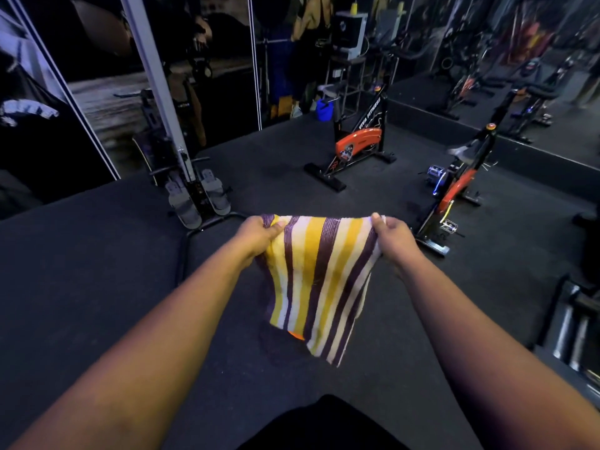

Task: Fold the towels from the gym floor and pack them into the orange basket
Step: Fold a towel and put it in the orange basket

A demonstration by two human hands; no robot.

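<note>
Fingers [274, 229] of the left hand [259, 233] pinch the near-left top corner of the towel [319, 277], thumb on the facing side; fingers [378, 222] of the right hand [394, 237] pinch the top right corner the same way, so both hands are closed on cloth, neither one free; the towel hangs in the air between them, top edge stretched nearly level from hand to hand, stripes of yellow, purple and white running down from that edge; its long axis drops away from the hands toward the floor [113, 287], and the bottom edge slants, lower on the right; it looks already doubled, though the layers are hard to count; a small patch of orange [296, 335] shows just below the lower edge, probably the basket, mostly hidden behind the cloth, so its rim and depth cannot be told; the hands are level and equally near, each at its own corner; the next fold, as I judge, turns on bringing one corner across to the other along that top edge; exercise bikes [357, 147] stand well beyond, clear of the work.
</note>
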